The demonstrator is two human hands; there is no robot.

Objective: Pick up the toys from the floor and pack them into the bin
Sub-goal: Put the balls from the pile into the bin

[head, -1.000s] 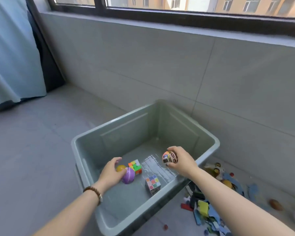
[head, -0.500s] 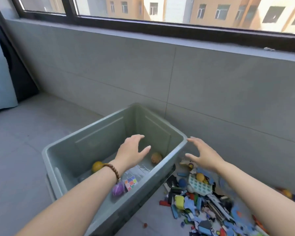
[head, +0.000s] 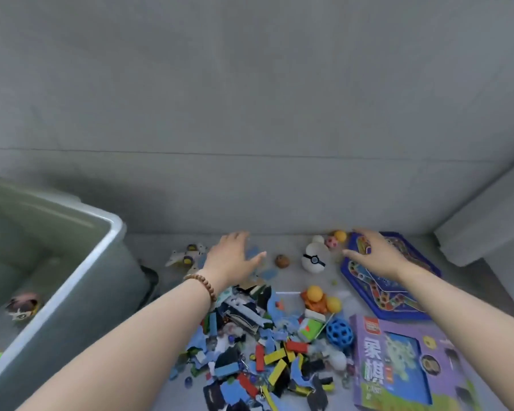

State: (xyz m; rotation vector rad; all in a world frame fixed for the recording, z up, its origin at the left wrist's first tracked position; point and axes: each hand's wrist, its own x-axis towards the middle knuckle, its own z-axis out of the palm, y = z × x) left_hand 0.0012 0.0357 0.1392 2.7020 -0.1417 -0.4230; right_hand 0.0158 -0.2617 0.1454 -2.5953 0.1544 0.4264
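Observation:
The grey-green bin (head: 72,280) stands at the left, with a patterned ball (head: 23,305) lying inside it. A heap of small toy pieces (head: 258,351) covers the floor in the middle. My left hand (head: 235,259) hovers open over the far end of the heap, near a brown ball (head: 281,261) and a white ball with a black band (head: 313,258). Further right, my right hand (head: 374,253) is open above a blue hexagonal game board (head: 389,292), holding nothing.
A purple game box (head: 404,363) lies at the lower right. A blue holed ball (head: 339,331), orange and yellow balls (head: 318,298) and a white toy plane (head: 184,256) sit among the pieces. The grey wall (head: 250,114) rises close behind; a ledge (head: 487,221) juts at right.
Both hands let go of their balls into the bin, then swung right, open, over the toy pile. My view turned right and down, pushing the bin to the left edge.

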